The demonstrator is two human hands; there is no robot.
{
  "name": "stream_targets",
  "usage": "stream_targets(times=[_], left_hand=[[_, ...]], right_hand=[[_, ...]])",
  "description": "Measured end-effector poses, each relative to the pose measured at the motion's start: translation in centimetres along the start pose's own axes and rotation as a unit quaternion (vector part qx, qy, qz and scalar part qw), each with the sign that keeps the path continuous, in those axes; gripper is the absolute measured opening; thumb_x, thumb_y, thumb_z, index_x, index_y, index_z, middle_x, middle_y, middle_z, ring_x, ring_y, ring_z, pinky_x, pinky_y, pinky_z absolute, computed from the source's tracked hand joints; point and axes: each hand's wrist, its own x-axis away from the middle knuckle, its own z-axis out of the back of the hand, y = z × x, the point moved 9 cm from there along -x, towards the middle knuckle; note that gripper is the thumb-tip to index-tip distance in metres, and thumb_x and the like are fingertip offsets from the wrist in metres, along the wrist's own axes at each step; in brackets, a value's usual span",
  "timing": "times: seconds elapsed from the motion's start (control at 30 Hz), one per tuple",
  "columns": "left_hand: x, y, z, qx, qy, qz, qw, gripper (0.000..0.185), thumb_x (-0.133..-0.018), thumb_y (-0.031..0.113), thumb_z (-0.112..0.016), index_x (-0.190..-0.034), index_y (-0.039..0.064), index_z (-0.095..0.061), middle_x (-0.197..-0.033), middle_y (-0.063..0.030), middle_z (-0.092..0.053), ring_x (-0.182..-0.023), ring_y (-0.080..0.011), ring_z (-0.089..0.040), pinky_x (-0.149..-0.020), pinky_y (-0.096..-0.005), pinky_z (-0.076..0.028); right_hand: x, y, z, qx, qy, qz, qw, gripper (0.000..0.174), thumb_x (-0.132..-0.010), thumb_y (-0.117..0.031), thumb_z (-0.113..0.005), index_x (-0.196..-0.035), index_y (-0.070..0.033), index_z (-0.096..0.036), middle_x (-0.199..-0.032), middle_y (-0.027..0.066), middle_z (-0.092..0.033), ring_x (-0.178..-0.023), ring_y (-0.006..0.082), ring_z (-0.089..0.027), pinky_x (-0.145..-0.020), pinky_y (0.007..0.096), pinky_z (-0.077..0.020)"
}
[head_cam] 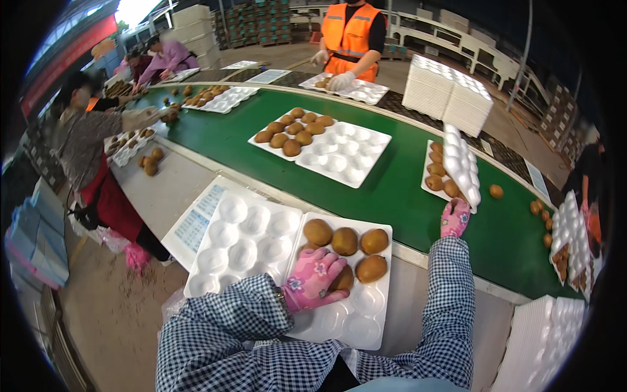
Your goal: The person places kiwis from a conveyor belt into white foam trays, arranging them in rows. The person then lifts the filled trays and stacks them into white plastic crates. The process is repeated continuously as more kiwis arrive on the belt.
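Observation:
My left hand (316, 281), in a pink flowered glove, curls around a kiwifruit (342, 279) in the nearest white moulded tray (365, 338). Several more kiwifruit (344, 241) fill the cups along the far side of its right half; the left half holds none. On the green conveyor belt (406, 210), my right hand (455, 218) grips the near edge of another hinged tray (427, 183). The lid half (460, 164) of that tray stands tilted over a row of kiwifruit (436, 169). My fingertips there are partly hidden.
A half-filled tray (338, 152) lies mid-belt. One loose kiwifruit (495, 191) sits right of my right hand. Stacked trays stand across the belt (431, 93) and at lower right (534, 338). A person in an orange vest (350, 34) works opposite; another (93, 132) reaches over at left.

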Motion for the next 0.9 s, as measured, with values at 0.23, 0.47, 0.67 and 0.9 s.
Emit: stream_targets(times=[0.23,0.47,0.67,0.9], left_hand=[[-0.4,0.0,0.8,0.018,-0.008,0.012,1.0,0.071,-0.075,0.049,-0.074,-0.128,0.004,-0.057,-0.116,-0.0123,-0.058,-0.114,-0.0334,-0.052,-0.102,-0.0516,-0.036],[-0.3,0.0,0.9,-0.02,0.029,-0.013,0.999,0.071,-0.072,0.044,-0.078,-0.129,0.006,-0.058,-0.122,-0.0158,-0.059,-0.118,-0.0363,-0.053,-0.105,-0.0513,-0.035],[-0.8,-0.6,-0.5,-0.066,0.008,-0.023,0.998,0.073,-0.072,0.043,-0.079,-0.131,0.006,-0.057,-0.12,-0.014,-0.062,-0.116,-0.0349,-0.054,-0.104,-0.0503,-0.038],[-0.8,-3.2,2.4,0.086,0.083,0.059,0.991,0.064,-0.083,0.035,-0.075,-0.133,0.003,-0.054,-0.127,-0.0179,-0.059,-0.118,-0.0375,-0.054,-0.102,-0.047,-0.041]], right_hand=[[1.9,-0.5,-2.3,-0.01,-0.222,-0.002,0.975,0.028,-0.082,-0.018,-0.071,-0.108,-0.008,-0.067,-0.114,0.0152,-0.062,-0.109,0.0342,-0.059,-0.096,0.0449,-0.0466],[8.5,-5.1,4.8,-0.354,-0.343,-0.109,0.863,0.035,-0.095,-0.013,-0.06,-0.127,0.001,-0.061,-0.123,0.0127,-0.066,-0.116,0.0221,-0.061,-0.102,0.031,-0.0458],[20.9,-7.9,22.9,-0.21,-0.208,0.019,0.955,0.028,-0.09,-0.012,-0.065,-0.117,-0.005,-0.065,-0.117,0.0148,-0.065,-0.108,0.0296,-0.063,-0.097,0.0368,-0.0481],[23.4,-1.3,28.8,-0.206,-0.117,-0.199,0.951,0.02,-0.09,-0.006,-0.063,-0.109,-0.003,-0.064,-0.11,0.0138,-0.063,-0.1,0.0286,-0.064,-0.089,0.0372,-0.0517]])
